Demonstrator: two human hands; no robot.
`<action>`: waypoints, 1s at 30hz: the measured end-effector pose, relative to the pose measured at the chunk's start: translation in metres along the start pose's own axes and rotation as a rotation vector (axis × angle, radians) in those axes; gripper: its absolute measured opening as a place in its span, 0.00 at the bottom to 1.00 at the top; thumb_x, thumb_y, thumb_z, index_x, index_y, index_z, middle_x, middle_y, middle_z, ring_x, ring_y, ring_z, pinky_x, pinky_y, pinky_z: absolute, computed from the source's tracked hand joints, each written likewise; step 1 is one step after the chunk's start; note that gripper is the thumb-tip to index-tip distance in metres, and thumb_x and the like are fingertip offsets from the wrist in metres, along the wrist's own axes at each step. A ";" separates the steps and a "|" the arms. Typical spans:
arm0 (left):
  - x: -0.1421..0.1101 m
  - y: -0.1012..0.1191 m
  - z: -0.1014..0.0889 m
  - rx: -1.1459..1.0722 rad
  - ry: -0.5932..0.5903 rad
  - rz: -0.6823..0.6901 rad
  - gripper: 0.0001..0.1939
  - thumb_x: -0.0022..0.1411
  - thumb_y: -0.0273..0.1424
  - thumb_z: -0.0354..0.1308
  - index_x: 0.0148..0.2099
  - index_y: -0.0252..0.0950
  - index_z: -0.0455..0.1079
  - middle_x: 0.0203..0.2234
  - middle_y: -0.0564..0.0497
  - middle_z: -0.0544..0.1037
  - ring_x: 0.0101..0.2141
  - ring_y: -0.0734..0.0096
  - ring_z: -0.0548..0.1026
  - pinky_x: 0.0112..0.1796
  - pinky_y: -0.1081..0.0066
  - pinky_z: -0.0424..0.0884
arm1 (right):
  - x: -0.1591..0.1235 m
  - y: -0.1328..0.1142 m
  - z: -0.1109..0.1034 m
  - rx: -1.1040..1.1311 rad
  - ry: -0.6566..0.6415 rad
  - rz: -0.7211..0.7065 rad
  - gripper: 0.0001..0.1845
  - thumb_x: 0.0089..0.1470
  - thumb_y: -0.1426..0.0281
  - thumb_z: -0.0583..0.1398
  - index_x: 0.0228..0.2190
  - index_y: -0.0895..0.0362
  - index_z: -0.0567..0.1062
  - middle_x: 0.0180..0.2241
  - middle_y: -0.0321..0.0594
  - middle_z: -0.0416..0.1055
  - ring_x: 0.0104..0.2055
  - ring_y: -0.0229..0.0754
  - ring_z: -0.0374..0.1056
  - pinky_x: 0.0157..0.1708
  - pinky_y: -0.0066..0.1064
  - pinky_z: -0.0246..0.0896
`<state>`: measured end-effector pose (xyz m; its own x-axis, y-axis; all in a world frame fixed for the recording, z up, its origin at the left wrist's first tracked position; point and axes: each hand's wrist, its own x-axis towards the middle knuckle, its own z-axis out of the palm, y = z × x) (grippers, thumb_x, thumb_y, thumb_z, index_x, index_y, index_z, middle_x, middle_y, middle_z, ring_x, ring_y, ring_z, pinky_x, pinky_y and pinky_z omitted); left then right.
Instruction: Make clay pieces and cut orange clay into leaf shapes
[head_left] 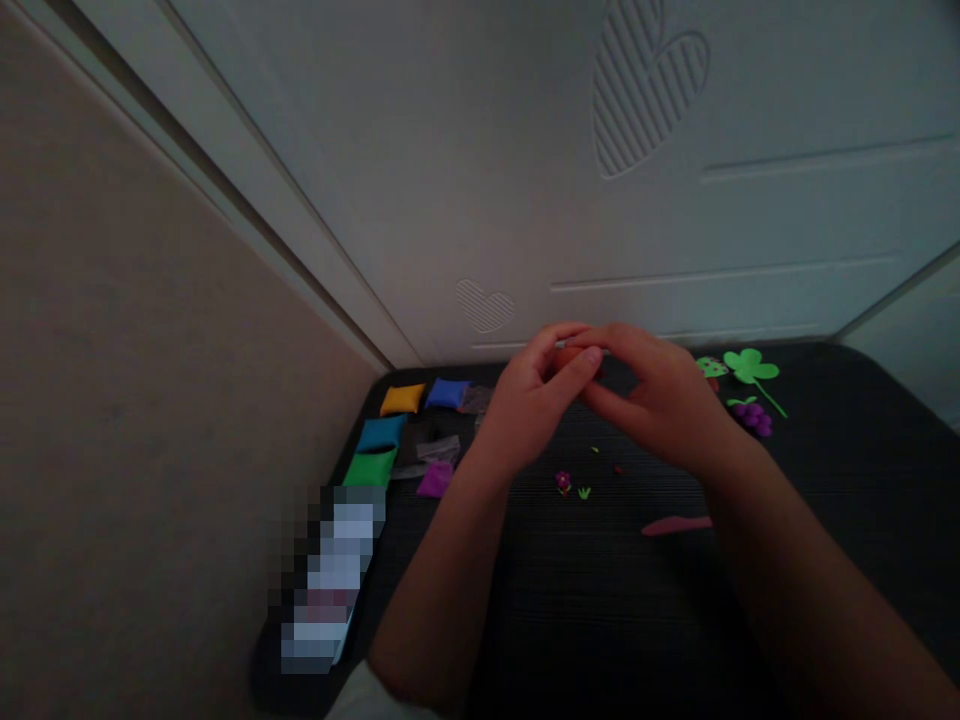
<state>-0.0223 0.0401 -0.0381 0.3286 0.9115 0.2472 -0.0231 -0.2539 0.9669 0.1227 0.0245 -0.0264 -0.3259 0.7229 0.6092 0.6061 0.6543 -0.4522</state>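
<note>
Above the dark table, my left hand [529, 405] and my right hand [652, 395] meet with fingers curled around a lump of orange-red modelling clay [568, 356]. My left thumb lies across its near side, and much of the lump is hidden by the fingers. Below the hands lie a small purple clay flower [563, 480], a tiny green clay sprig [584, 493] and a small reddish bit [617, 469]. A pink clay knife [675, 525] rests near my right forearm, which covers one end of it.
Orange [403, 400], blue [448, 393], teal [381, 434] and green [370, 468] clay packets lie at the left, beside a purple packet [436, 479]. A blurred-out flat item [334, 580] is nearer. At the right are a green clay clover [751, 366] and purple clay grapes [752, 417].
</note>
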 end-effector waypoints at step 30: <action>0.000 0.000 0.000 0.041 -0.003 0.025 0.17 0.60 0.38 0.54 0.50 0.37 0.67 0.44 0.46 0.74 0.44 0.64 0.72 0.47 0.64 0.66 | 0.000 0.001 0.001 -0.001 0.006 -0.018 0.13 0.51 0.73 0.58 0.40 0.59 0.73 0.39 0.42 0.74 0.40 0.42 0.69 0.40 0.33 0.62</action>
<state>-0.0221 0.0398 -0.0377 0.3309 0.9040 0.2708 0.0076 -0.2895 0.9572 0.1225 0.0252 -0.0275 -0.3321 0.7097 0.6214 0.6012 0.6668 -0.4403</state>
